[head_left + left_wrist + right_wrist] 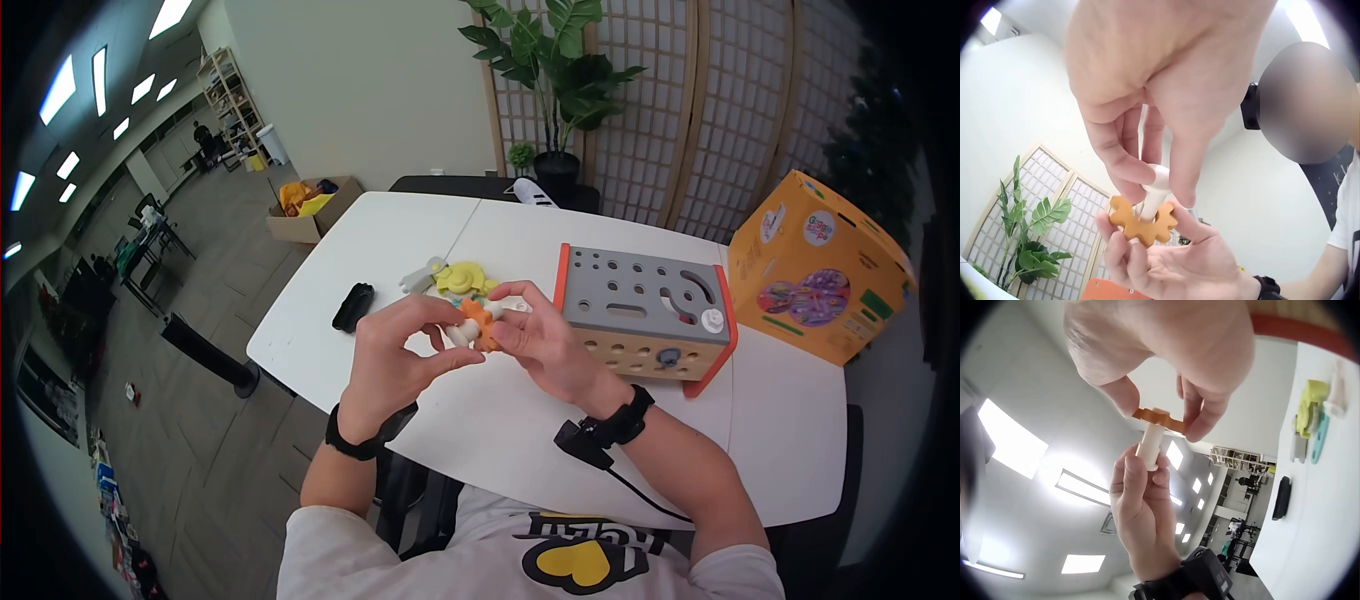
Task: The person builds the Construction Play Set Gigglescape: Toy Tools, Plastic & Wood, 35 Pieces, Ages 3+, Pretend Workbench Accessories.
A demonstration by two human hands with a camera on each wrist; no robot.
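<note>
In front of the chest, over the white table (480, 420), my two hands meet at a small toy assembly. My left hand (390, 350) pinches the wide round head of a white toy bolt (1155, 199) between thumb and fingers. The thumb and fingers of my right hand (555, 350) grip an orange toothed gear (1142, 229) by its edges. The bolt's shaft runs into the middle of the gear, and a pale tip shows on the gear's far side in the right wrist view. Fingers partly cover both pieces in the head view.
Right of the hands stands a toy workbench (630, 293) with a grey holed top and red-orange ends. Behind it is an orange toy box (820, 270). Yellow toy pieces (462, 277) lie just beyond the hands, and a black case (353, 307) sits to their left.
</note>
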